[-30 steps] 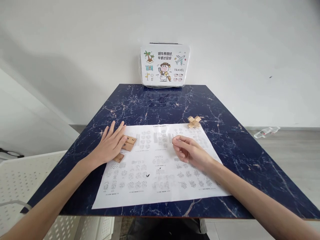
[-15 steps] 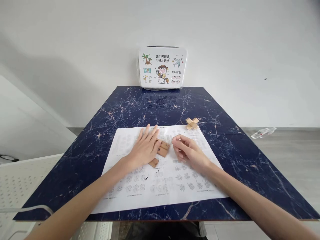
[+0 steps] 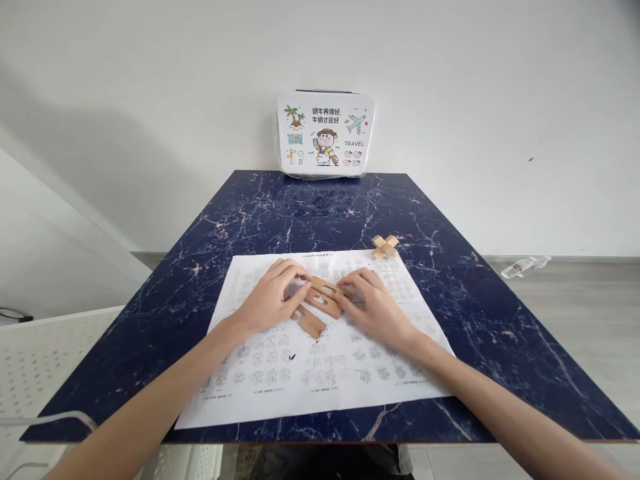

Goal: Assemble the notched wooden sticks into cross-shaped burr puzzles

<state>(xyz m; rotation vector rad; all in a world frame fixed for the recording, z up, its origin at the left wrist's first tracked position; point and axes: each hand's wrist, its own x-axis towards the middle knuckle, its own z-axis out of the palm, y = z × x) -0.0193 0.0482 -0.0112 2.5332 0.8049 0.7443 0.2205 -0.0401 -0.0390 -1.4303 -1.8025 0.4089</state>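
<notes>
Several notched wooden puzzle bars (image 3: 324, 296) lie together on a printed instruction sheet (image 3: 320, 360) in the middle of the dark marble table (image 3: 450, 293). My left hand (image 3: 270, 300) curls its fingers onto the left ends of the bars. My right hand (image 3: 373, 303) pinches the right end of the upper bar. One more bar (image 3: 309, 321) lies loose just in front, between the two hands. An assembled wooden cross puzzle (image 3: 384, 245) sits beyond the sheet's far right corner.
A white illustrated box (image 3: 325, 133) in plastic wrap stands against the wall at the table's far edge. A white perforated crate (image 3: 45, 360) sits low on the left. A clear plastic bottle (image 3: 525, 266) lies on the floor at right.
My left hand slid the wooden bars from the sheet's left edge to its middle, then curled its flat fingers onto them. My right hand moved left and took hold of the upper bar.
</notes>
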